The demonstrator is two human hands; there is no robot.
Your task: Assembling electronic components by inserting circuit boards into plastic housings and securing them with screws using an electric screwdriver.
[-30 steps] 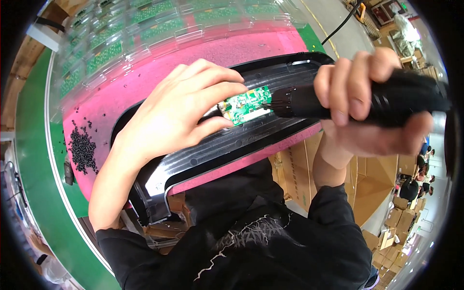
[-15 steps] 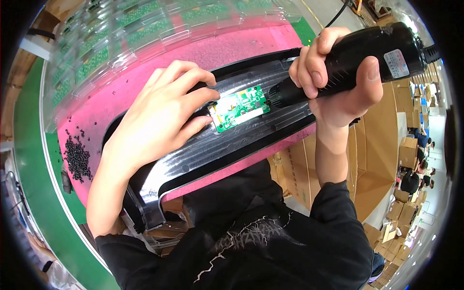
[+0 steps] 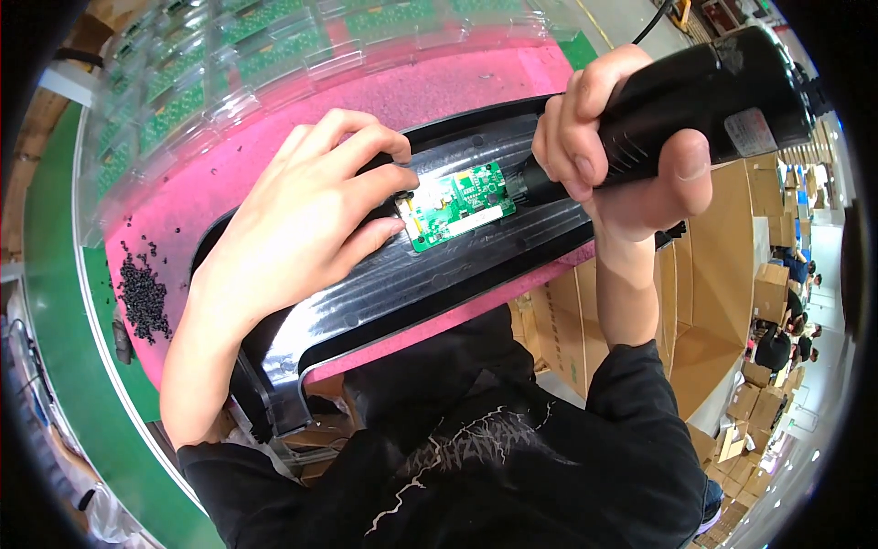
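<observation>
Here, green circuit board (image 3: 460, 205) between left hand (image 3: 306, 215) and black electric screwdriver (image 3: 677, 101).

Light was bright and even from overhead, with soft shadows under the hands. White glare streaked the glossy black panel (image 3: 430, 274) and the clear trays (image 3: 229, 64). Fisheye bending curved all edges, and a black vignette ringed the slightly soft rim.
</observation>
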